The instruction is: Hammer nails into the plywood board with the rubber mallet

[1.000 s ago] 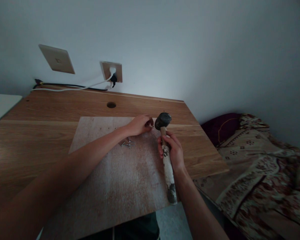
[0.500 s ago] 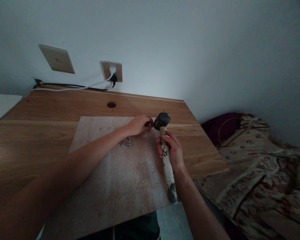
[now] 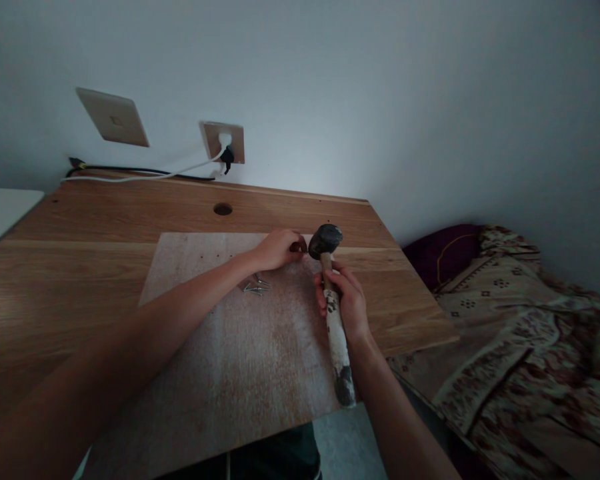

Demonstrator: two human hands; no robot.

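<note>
My right hand (image 3: 347, 293) is wrapped round the handle of a mallet (image 3: 337, 333), whose dark head (image 3: 325, 241) points away from me. The handle is bare wood near the head and patchy white below. My left hand (image 3: 280, 249) rests by the far edge of a pale, worn board (image 3: 260, 353), fingertips pinched beside the mallet head. What they pinch, if anything, is hidden. Several loose silvery nails or screws (image 3: 257, 287) lie on the board just below my left wrist.
The board lies on a wooden desk (image 3: 405, 287) with a round cable hole (image 3: 223, 209). Cables (image 3: 145, 175) run along the wall to a socket (image 3: 237, 143). At right is a bed with patterned bedding (image 3: 505, 313). A white surface (image 3: 7, 210) stands at far left.
The mallet head has shifted very slightly to the right. Both hands otherwise hold the same places, and the loose fasteners lie as before.
</note>
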